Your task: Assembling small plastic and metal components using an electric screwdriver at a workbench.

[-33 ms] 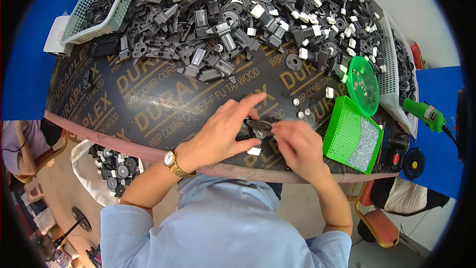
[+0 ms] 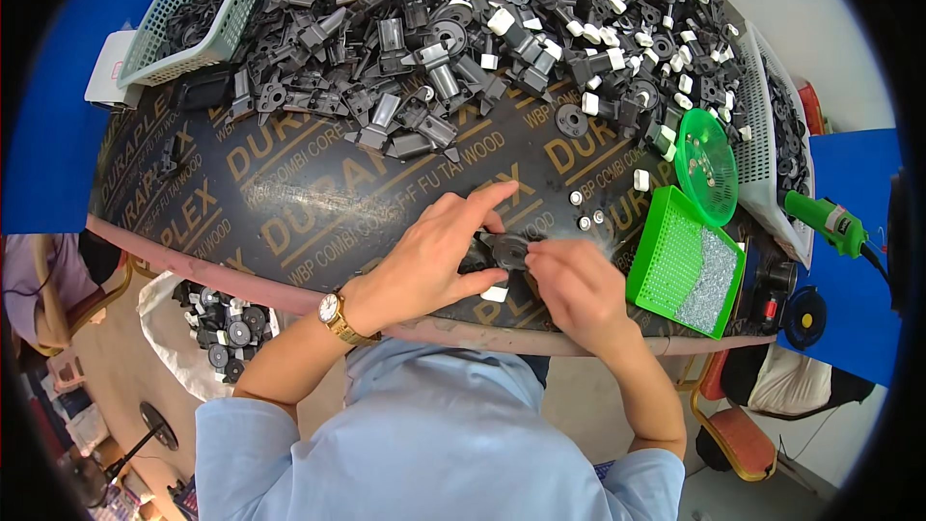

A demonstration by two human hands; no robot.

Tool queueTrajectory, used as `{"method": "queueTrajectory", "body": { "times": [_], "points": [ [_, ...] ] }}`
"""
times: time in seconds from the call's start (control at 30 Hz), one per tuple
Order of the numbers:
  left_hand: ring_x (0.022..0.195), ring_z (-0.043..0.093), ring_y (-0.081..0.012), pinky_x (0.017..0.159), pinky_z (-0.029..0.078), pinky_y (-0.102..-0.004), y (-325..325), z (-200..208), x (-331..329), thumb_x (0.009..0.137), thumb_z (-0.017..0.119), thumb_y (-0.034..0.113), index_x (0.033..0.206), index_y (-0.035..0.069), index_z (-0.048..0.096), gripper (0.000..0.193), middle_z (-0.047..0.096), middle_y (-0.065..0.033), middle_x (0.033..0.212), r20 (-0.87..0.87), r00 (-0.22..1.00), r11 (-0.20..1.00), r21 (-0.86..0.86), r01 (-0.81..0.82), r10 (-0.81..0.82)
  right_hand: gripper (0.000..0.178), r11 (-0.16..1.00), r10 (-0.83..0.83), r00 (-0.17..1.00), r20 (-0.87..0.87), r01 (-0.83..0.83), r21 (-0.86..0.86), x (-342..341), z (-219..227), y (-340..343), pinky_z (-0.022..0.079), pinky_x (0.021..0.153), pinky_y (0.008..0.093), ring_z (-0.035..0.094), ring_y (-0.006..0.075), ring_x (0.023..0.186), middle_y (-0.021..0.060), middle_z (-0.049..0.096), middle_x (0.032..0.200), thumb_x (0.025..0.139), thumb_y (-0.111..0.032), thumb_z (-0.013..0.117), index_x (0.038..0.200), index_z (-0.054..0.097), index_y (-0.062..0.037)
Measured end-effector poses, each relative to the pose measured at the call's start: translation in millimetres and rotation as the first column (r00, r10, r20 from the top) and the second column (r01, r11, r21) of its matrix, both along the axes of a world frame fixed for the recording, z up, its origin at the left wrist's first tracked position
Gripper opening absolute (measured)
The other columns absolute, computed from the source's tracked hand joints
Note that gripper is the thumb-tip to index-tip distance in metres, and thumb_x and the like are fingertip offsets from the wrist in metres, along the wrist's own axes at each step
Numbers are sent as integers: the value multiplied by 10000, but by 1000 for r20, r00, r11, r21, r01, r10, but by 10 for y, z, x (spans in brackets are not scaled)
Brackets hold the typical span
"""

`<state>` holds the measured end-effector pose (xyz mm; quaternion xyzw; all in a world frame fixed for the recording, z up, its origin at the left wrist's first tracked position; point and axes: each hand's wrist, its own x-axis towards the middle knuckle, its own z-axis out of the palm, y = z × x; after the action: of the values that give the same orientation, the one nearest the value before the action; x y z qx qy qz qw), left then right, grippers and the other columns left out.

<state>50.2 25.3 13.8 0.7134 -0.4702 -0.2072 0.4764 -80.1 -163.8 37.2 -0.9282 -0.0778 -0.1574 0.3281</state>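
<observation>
Near the table's front edge, my left hand (image 2: pixel 424 260) grips a black plastic part (image 2: pixel 507 249) with a rounded, disc-like face. The index finger is stretched out above it, and the thumb lies along its near side. From the right, my right hand (image 2: pixel 583 291) pinches the rim of the same part between thumb and fingers. A small white block (image 2: pixel 495 293) shows just below the part, beside my left thumb; whether it is attached I cannot tell. Several small white round pieces (image 2: pixel 576 198) lie on the table beyond my right hand.
A large heap of black plastic parts (image 2: pixel 386 39), mixed with white pieces, covers the far side. Plastic baskets (image 2: pixel 145 72) stand left and right. At right are a green tray (image 2: pixel 644 260) of small metal bits, a green round dish (image 2: pixel 687 174) and a green power tool (image 2: pixel 820 217).
The black plastic part has turned slightly, so its face shows a flatter, fuller disc. My right hand has shifted a little with it; my left hand stays in place.
</observation>
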Motion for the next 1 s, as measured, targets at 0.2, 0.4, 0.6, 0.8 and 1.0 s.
{"method": "queueTrajectory", "body": {
  "times": [0.2,0.4,0.6,0.8,1.0],
  "points": [
    [1059,549,-314,940,461,-399,21,0,-1,709,784,59,1453,94,403,837,642,-98,1130,64,998,1000,16,18,-19,294,828,185,954,236,-22,-560,-63,-60,102,519,688,350,616,245,859,106,648,1037,719,-76,695,1003,659,-8],
    [1174,526,-294,961,416,-413,131,163,-24,802,730,103,1260,118,628,469,582,-101,1281,326,942,993,104,55,-86,286,843,168,966,198,-36,-537,-109,-149,132,519,712,358,596,238,892,101,640,1064,734,-80,720,1011,670,-23],
    [1196,541,-282,933,427,-390,98,233,-81,796,757,221,1185,139,686,404,592,-88,1326,508,860,992,124,-18,-48,305,971,-218,976,-5,218,102,-58,-135,176,511,722,323,593,260,876,121,581,1116,775,-50,780,1036,625,-21],
    [1180,538,-279,940,416,-393,4,177,-81,808,745,260,1044,87,678,301,585,-90,1284,486,874,998,65,-17,-17,382,941,-333,934,128,338,-17,-197,165,-184,476,764,319,573,236,997,132,592,1134,782,-63,784,1105,581,-42],
    [1194,529,-288,953,414,-402,56,176,-134,752,783,263,1150,86,613,467,560,-103,1317,504,861,991,135,4,-73,646,571,-711,203,673,727,383,-381,784,-1725,514,903,308,545,193,1083,167,507,1225,830,-49,794,1294,354,45]
  ]
}}
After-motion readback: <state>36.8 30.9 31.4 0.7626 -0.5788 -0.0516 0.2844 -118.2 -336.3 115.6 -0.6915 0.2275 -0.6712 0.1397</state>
